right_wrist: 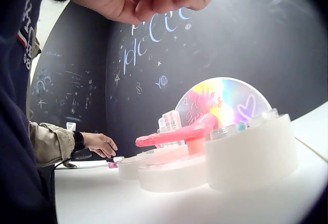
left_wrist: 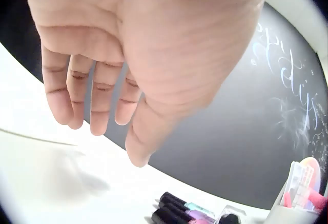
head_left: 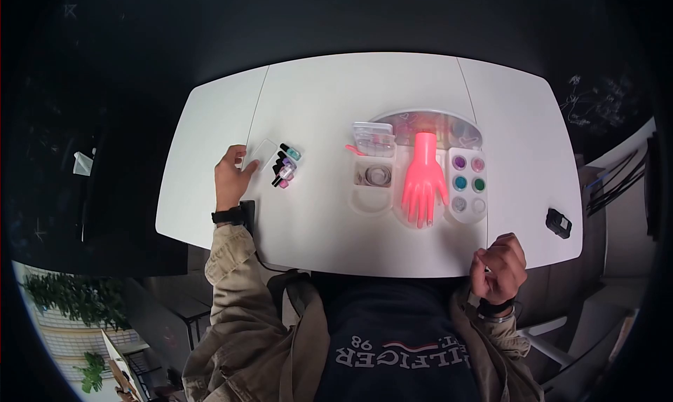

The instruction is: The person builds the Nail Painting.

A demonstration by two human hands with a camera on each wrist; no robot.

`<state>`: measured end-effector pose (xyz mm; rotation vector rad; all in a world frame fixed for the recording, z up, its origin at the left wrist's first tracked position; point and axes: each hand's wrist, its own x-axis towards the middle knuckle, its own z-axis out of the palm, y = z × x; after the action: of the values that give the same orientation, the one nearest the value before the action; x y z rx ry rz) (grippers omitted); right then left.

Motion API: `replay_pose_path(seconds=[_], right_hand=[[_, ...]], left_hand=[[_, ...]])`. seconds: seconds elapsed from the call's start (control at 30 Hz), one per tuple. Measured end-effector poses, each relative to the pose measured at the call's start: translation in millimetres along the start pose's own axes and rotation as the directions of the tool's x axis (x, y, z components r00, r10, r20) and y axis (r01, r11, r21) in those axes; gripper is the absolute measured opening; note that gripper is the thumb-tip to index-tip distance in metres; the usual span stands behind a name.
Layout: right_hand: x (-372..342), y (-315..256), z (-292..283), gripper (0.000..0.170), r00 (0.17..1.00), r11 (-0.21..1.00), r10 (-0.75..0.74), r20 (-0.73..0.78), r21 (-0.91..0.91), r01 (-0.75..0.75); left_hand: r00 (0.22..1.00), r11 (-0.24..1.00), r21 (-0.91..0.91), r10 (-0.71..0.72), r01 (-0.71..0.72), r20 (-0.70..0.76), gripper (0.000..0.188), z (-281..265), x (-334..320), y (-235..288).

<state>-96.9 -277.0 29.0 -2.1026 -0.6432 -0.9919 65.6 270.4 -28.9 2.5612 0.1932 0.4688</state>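
My left hand hovers over the left part of the table, its fingers relaxed and holding nothing. Just right of its fingertips lies a clear plastic case. Beside that sits a cluster of small nail polish bottles with black caps, in teal, purple and pink. My right hand is loosely curled at the table's front edge, with nothing seen in it. A pink model hand rests fingers-forward on a white nail art stand, between its side compartments.
The stand's right side holds several round pots of colour. A coiled item lies in its left compartment, below a clear lidded box. A shiny rounded panel stands behind. A small black device lies at the table's right.
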Motion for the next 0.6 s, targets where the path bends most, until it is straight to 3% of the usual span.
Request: replay_pose_path(seconds=[0.23,0.33,0.43,0.6], right_hand=[[3,-4,1,0.022,1.000,1.000,0.003,0.020,-0.004,-0.003],[2,-3,1,0.022,1.000,1.000,-0.001,0.015,-0.002,0.001],[4,-3,3,0.021,1.000,1.000,-0.003,0.010,0.005,0.003],[4,-1,3,0.021,1.000,1.000,-0.012,0.021,-0.005,0.012]], left_hand=[[0.995,0.998,0.058,0.022,-0.028,0.093,0.063,19,4,-7],[0.989,0.990,0.123,-0.088,0.073,0.119,0.070,14,5,4],[1.000,0.995,0.104,-0.009,0.006,0.026,0.077,4,0,17],[0.932,0.944,0.054,0.329,-0.324,-0.154,0.083,-33,-16,94]])
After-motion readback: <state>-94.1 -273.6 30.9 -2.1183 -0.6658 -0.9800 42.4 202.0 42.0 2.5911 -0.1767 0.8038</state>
